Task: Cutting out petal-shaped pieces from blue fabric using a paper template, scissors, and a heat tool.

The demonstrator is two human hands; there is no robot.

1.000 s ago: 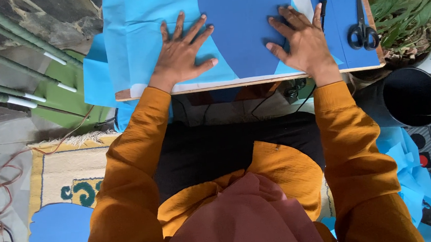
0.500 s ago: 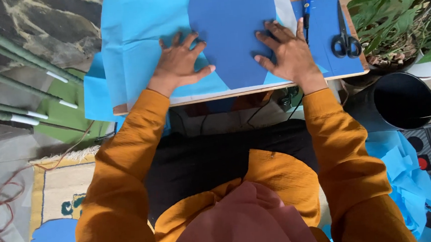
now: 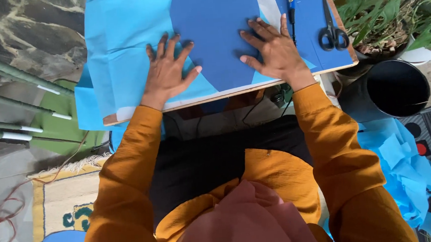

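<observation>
Left hand [image 3: 168, 71] flat, fingers spread, palm down on light blue paper [image 3: 121, 47] covering the desk [image 3: 184, 102]. Right hand [image 3: 273, 52] likewise splayed open (nothing pinched), pressing the right edge of a dark blue rounded cutout [image 3: 215, 31] lying on that paper between both hands. Black scissors [image 3: 332, 29] and a blue pen [image 3: 292, 1] just right of the right hand. Black bucket [image 3: 398, 87] beside the desk.

Matt, smooth dark blue paper [image 3: 217, 31] is laid over creased light blue tissue paper [image 3: 121, 47]. The surface [image 3: 184, 104] is bare wood. Scissors [image 3: 332, 29] are black plastic and metal.
</observation>
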